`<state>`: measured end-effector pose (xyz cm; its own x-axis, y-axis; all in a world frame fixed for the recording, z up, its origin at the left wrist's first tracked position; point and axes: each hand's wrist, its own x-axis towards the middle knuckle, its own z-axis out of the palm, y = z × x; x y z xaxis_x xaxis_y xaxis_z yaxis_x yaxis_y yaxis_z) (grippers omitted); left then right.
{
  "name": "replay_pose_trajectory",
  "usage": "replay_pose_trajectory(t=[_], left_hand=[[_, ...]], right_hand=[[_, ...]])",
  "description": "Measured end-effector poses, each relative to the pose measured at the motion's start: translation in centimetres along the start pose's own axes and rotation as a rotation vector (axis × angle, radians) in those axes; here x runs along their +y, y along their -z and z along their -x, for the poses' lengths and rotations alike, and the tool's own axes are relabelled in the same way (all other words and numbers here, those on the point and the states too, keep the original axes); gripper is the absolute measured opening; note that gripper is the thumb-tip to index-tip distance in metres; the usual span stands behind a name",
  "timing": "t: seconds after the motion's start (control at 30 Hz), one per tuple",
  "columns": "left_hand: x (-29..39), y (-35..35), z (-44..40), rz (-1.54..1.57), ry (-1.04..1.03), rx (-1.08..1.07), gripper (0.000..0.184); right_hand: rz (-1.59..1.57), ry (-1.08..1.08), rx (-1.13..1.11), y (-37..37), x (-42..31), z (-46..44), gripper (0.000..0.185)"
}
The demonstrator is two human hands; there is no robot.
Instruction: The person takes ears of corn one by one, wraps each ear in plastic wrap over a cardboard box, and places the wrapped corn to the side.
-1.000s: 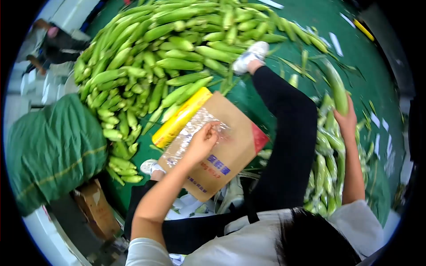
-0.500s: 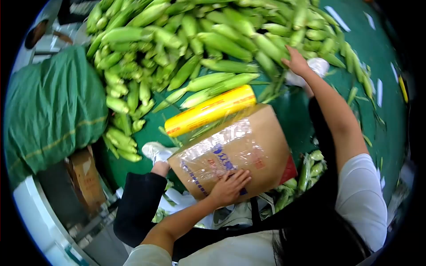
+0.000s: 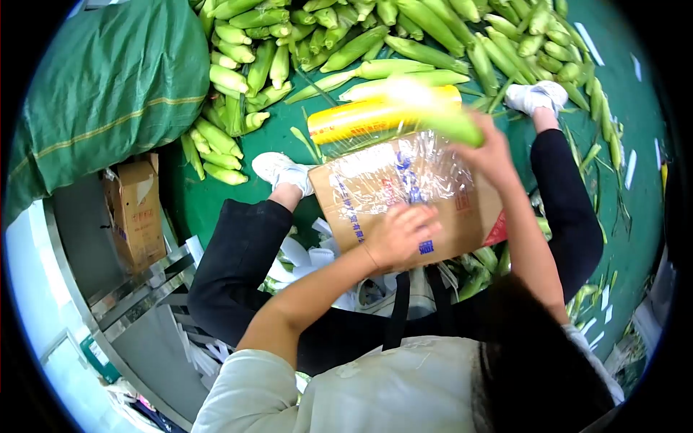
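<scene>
An ear of corn [image 3: 456,124] in its green husk, smeared by motion, is gripped in my right hand [image 3: 492,153] over the far right part of a cardboard box [image 3: 462,216]. My left hand [image 3: 403,234] is above the near middle of the box, fingers spread and slightly blurred; whether it touches the surface I cannot tell. Clear plastic film [image 3: 368,177] covers the far part of the box. Along its far edge lies a yellow roll of film [image 3: 339,124], partly hidden by glare and the corn.
Beyond the roll spreads a large corn pile [image 3: 346,43] on the green floor [image 3: 253,191]. A bulging green sack [image 3: 115,94] stands at left, above another carton [image 3: 137,216]. My white-covered shoes [image 3: 278,169] flank the box. White foam sleeves [image 3: 292,256] lie beneath my legs.
My right hand has come back from the pile, bringing an ear of corn over the box. My left hand's fingers have spread. The view has shifted, so the pile appears higher.
</scene>
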<state>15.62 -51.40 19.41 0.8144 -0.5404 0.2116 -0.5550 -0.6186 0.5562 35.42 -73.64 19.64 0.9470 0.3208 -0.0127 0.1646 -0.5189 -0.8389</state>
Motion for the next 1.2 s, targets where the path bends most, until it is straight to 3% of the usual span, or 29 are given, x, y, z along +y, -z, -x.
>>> replay_pose_trajectory(t=[0.03, 0.07, 0.1, 0.13, 0.17, 0.27, 0.3, 0.33, 0.4, 0.5, 0.53, 0.6, 0.63, 0.7, 0.77, 0.8, 0.83, 0.9, 1.0, 1.07, 1.13, 1.2], left_hand=[[-0.6, 1.3, -0.6, -0.033, 0.115, -0.016, 0.050], [-1.2, 2.7, -1.9, -0.366, 0.165, 0.223, 0.051], [-1.9, 4.2, -2.9, -0.400, 0.425, 0.143, 0.057], [-2.8, 6.5, -4.0, -0.455, 0.424, 0.136, 0.064], [-5.4, 5.0, -2.1, -0.384, 0.425, -0.036, 0.069], [-5.0, 5.0, -1.2, -0.282, 0.479, -0.008, 0.068], [-4.5, 5.0, -1.2, -0.278, 0.511, 0.007, 0.069], [-4.2, 4.8, -1.1, -0.271, 0.518, 0.017, 0.069], [-4.0, 4.6, -0.9, -0.260, 0.542, 0.038, 0.070], [-3.8, 5.5, -0.2, -0.237, 0.581, 0.018, 0.070], [-3.9, 5.9, -0.1, -0.235, 0.576, -0.007, 0.070], [-3.8, 6.4, 0.1, -0.223, 0.585, -0.053, 0.069], [-3.9, 6.4, 0.0, -0.182, 0.589, -0.078, 0.071], [-3.9, 6.0, 0.0, -0.229, 0.529, -0.029, 0.072], [-4.6, 5.8, 0.6, -0.378, 0.395, -0.017, 0.075], [-4.7, 6.2, 1.6, -0.322, 0.485, 0.088, 0.076], [-4.0, 6.6, 3.3, -0.260, 0.573, 0.191, 0.077], [-3.3, 4.9, 7.7, -0.176, 0.754, 0.399, 0.079], [-4.3, 4.4, 9.1, -0.159, 0.666, 0.251, 0.069], [-5.7, 4.1, 8.2, -0.237, 0.682, 0.334, 0.027], [-6.3, 4.4, 8.0, -0.246, 0.626, 0.354, 0.016], [-7.2, 5.5, 8.6, -0.263, 0.438, 0.260, 0.013]], right_hand=[[0.027, 0.050, -0.187, -0.8, -1.7, 0.9, 0.073], [0.056, 0.096, -0.375, -1.6, -2.8, 1.8, 0.074], [0.123, 0.191, -0.340, -1.8, -3.6, 2.5, 0.073], [0.190, 0.287, -0.311, -1.9, -4.2, 3.3, 0.073], [0.257, 0.392, -0.282, -1.9, -4.5, 3.5, 0.072], [0.526, -0.251, 0.277, -1.7, -2.2, 7.5, 0.066], [0.618, -0.418, 0.132, -1.8, -2.5, 8.6, 0.063], [0.641, -0.418, 0.106, -2.2, -3.6, 9.5, 0.052], [0.522, -0.424, 0.012, -4.1, 1.8, 10.3, 0.036], [-0.241, -0.792, 0.018, -1.5, 1.4, 11.2, 0.025], [-0.582, -0.826, 0.032, 0.6, 1.5, 11.5, 0.019], [-0.776, -0.526, 0.155, 0.8, -3.4, 10.2, 0.015], [-0.630, -0.367, 0.217, -1.1, -6.9, 8.7, 0.012], [-0.242, 0.253, 0.170, -6.9, -5.8, 5.9, 0.019], [0.038, 0.233, -0.069, -9.4, -4.6, 5.8, 0.033], [0.174, 0.223, -0.181, -10.4, -4.5, 5.6, 0.041], [0.298, 0.382, -0.117, -9.8, -5.4, 6.1, 0.062], [0.418, 0.504, -0.273, -7.8, -6.4, 6.0, 0.067], [0.494, 0.538, -0.370, -7.5, -6.2, 4.9, 0.072], [0.463, 0.495, -0.369, -7.6, -6.4, 5.0, 0.072], [0.417, 0.446, -0.354, -7.8, -6.4, 5.2, 0.071], [0.413, 0.377, -0.380, -7.0, -6.3, 5.5, 0.069]])
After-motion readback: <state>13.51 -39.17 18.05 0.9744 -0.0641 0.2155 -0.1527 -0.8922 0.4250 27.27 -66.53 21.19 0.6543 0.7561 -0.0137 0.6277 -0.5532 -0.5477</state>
